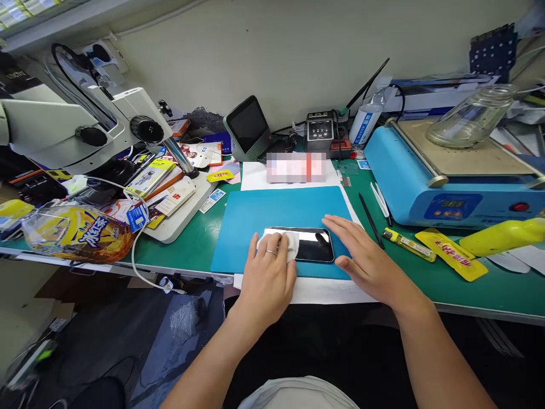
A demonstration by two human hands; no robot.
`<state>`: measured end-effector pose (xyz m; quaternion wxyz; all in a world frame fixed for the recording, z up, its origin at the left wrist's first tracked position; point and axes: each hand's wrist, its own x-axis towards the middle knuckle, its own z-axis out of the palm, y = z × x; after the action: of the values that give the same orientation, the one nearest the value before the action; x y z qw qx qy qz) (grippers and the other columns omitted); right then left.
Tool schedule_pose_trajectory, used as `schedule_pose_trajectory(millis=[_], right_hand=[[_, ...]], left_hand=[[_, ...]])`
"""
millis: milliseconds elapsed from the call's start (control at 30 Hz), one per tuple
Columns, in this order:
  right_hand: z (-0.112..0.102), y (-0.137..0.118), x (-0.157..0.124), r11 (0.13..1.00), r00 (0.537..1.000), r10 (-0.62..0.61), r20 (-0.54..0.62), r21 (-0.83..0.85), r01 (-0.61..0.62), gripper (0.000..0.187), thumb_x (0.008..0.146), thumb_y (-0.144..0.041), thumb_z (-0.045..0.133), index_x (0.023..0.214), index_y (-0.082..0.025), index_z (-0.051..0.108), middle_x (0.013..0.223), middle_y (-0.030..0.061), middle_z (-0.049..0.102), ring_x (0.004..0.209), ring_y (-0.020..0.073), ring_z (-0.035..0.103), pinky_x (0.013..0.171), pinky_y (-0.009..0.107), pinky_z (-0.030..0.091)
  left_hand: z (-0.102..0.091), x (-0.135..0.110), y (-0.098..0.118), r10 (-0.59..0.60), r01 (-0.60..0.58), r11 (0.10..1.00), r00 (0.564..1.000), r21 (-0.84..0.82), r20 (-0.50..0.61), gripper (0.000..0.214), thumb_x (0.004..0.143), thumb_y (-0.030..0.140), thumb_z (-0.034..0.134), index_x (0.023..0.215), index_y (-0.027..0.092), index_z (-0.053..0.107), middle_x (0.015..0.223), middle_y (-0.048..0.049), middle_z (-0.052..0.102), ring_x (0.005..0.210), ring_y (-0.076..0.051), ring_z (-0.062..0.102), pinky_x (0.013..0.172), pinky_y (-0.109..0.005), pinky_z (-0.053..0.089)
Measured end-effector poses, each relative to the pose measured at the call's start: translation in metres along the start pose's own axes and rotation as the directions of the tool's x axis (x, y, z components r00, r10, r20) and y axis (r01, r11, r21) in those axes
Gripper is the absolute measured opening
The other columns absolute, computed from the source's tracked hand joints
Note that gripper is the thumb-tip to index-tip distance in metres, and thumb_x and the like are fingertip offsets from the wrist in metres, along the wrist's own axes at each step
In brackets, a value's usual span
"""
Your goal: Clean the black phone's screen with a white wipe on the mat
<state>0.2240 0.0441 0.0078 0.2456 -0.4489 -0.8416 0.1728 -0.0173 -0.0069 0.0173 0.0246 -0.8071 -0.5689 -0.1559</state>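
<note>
A smartphone (315, 245) with a dark, glossy screen lies face up on a blue mat (238, 216). My left hand (270, 272), a ring on one finger, presses a white wipe (293, 243) onto the phone's left end, its fingers curled over the cloth. The wipe and fingers hide that end of the screen. At the phone's right end, my right hand (366, 261) rests by the mat's edge with fingers stretched out and thumb apart, holding nothing.
A blue heating plate machine (460, 199) bears a glass jar (472, 119) at right. Tweezers (378, 196), a black pen (371, 220) and yellow packets (451, 254) lie before it. A microscope (140, 122) and a tea bottle (80, 233) stand left; a small display (247, 128) behind.
</note>
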Motion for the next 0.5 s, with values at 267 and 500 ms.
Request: schedule_pose_trajectory(millis=[267, 500], right_hand=[[0.000, 0.000, 0.001, 1.000, 1.000, 0.004, 0.000, -0.031, -0.004, 0.084, 0.096, -0.077, 0.029, 0.162, -0.025, 0.038, 0.164, 0.0137, 0.046, 0.152, 0.0324, 0.043, 0.122, 0.052, 0.041], [0.001, 0.001, 0.001, 0.999, 1.000, 0.010, 0.007, -0.033, -0.009, 0.085, 0.096, -0.077, 0.029, 0.162, -0.025, 0.037, 0.164, 0.0136, 0.046, 0.152, 0.0320, 0.042, 0.123, 0.052, 0.040]], left_hand=[[0.002, -0.019, 0.003, -0.006, 0.007, 1.000, 0.999, 0.027, -0.042, 0.045, 0.106, 0.025, 0.041, 0.148, 0.009, 0.047, 0.143, -0.0166, 0.058, 0.136, -0.031, 0.054, 0.125, -0.055, 0.035], [0.005, 0.010, -0.006, -0.040, 0.041, 0.999, 0.999, 0.018, -0.028, 0.042, 0.107, 0.026, 0.039, 0.143, 0.009, 0.051, 0.141, -0.0168, 0.060, 0.134, -0.032, 0.054, 0.124, -0.057, 0.036]])
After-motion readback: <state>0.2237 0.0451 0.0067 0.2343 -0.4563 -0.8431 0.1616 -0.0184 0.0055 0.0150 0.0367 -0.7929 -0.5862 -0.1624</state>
